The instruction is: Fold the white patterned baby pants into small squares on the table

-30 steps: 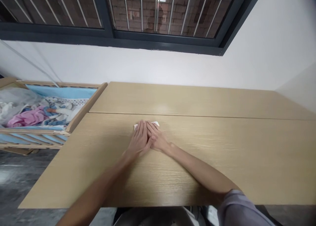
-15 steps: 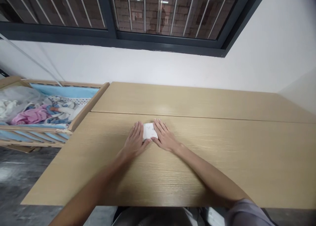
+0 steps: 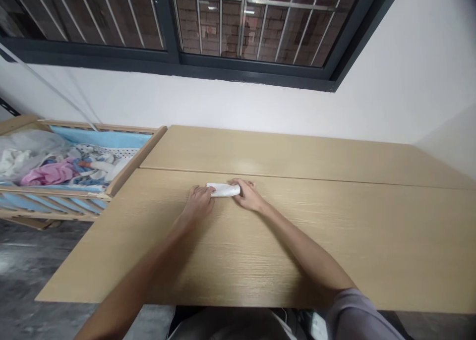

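A small white folded bundle (image 3: pixel 223 190), soft and cloth-like, is held up on its edge at the middle of the wooden table (image 3: pixel 316 241). Its exact kind does not show. My left hand (image 3: pixel 199 202) is closed on the left end, the thumb toward me and the fingers curled. At the right end my right hand (image 3: pixel 248 195) grips it, with fingers bent round the far side and partly hidden. Both forearms rest low over the tabletop.
To the left stands a wooden crib (image 3: pixel 139 160) with a blue lining, holding a pink cloth (image 3: pixel 50 173), other fabrics and a clear plastic bag (image 3: pixel 35 144). A white wall (image 3: pixel 260 112) and a dark-framed barred window (image 3: pixel 238 70) rise behind the table.
The bundle lay flat between my outstretched hands; now it is tipped up and looks longer and narrower. My fingers have curled from flat to gripping its two ends.
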The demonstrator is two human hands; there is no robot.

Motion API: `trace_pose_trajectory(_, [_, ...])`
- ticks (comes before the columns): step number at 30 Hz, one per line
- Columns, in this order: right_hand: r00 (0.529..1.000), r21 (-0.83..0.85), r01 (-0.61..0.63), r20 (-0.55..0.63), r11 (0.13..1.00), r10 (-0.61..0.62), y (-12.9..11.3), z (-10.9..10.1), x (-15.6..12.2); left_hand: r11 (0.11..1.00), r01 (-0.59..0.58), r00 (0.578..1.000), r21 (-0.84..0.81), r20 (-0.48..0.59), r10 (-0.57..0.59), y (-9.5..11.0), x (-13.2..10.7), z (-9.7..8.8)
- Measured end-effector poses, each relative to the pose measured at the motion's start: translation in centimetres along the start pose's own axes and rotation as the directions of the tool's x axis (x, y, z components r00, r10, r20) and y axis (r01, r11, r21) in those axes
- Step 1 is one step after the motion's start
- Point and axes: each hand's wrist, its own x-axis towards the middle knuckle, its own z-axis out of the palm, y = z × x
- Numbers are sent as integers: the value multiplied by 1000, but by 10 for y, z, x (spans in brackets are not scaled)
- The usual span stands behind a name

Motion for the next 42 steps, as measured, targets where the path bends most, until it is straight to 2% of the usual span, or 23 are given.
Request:
trace_pose_trajectory(2, [995, 213, -60, -63, 975, 75, -5, -10, 8, 998, 54, 998, -26, -32, -55, 6, 1, -14])
trace_pose_trajectory(4, [989, 449, -67, -87, 891, 118, -13, -23, 12, 992, 100, 994, -71, -47, -104, 15, -7, -27])
trace_pose_trajectory(5, [988, 533, -67, -84, 843, 132, -16, -29, 14, 983, 136, 989, -122, -34, -141, 20, -12, -33])
trace_pose_trajectory(7, [986, 599, -99, -49, 794, 161, -20, -36, 15, 939, 240, 970, -244, 27, -241, 29, -23, -38])
trace_pose_trajectory(10, [981, 549, -174, 27, 818, 191, -16, -31, 19, 881, 396, 916, -260, 174, -360, 41, -31, -30])
trace_pose_trajectory(13, [974, 439, -223, 62, 870, 219, -2, -13, 24, 903, 409, 893, -128, 259, -368, 51, -29, -15])
trace_pose_trajectory(15, [971, 334, -236, 58, 913, 230, 4, -5, 27, 913, 402, 890, -73, 265, -371, 57, -27, -10])
trace_pose_trajectory(18, [993, 137, -114, 48, 984, 108, -2, -8, 23, 926, 375, 900, 30, 227, -372, 71, -37, -14])
trace_pose_trajectory(21, [986, -69, 135, 109, 989, -127, -25, -20, 10, 969, 214, 968, 122, 104, -227, 88, -60, -12])
trace_pose_trajectory(23, [938, -122, 296, 225, 947, -264, -43, -24, 0, 985, 89, 996, 148, 19, -92, 97, -76, -1])
trace_pose_trajectory(25, [850, -88, 446, 354, 891, -390, -57, -21, -8, 988, 36, 999, 150, -21, -33, 103, -88, 17])
trace_pose_trajectory(28, [709, 20, 592, 463, 805, -533, -66, -11, -17, 988, 45, 999, 147, -2, -45, 106, -94, 40])
trace_pose_trajectory(29, [677, 47, 615, 480, 787, -558, -65, -7, -19, 987, 51, 999, 150, 7, -53, 106, -94, 45])
trace_pose_trajectory(31, [648, 72, 629, 503, 774, -573, -60, 0, -22, 983, 56, 998, 176, 20, -61, 104, -95, 50])
trace_pose_trajectory(34, [659, 59, 599, 530, 798, -534, -48, 5, -22, 971, 55, 998, 233, 19, -61, 102, -96, 50])
trace_pose_trajectory(39, [746, -8, 483, 527, 875, -407, -24, 7, -7, 968, 65, 998, 243, -18, -63, 101, -96, 49])
trace_pose_trajectory(42, [778, -44, 455, 506, 889, -373, -12, 5, 8, 964, 69, 997, 258, -37, -62, 100, -96, 54])
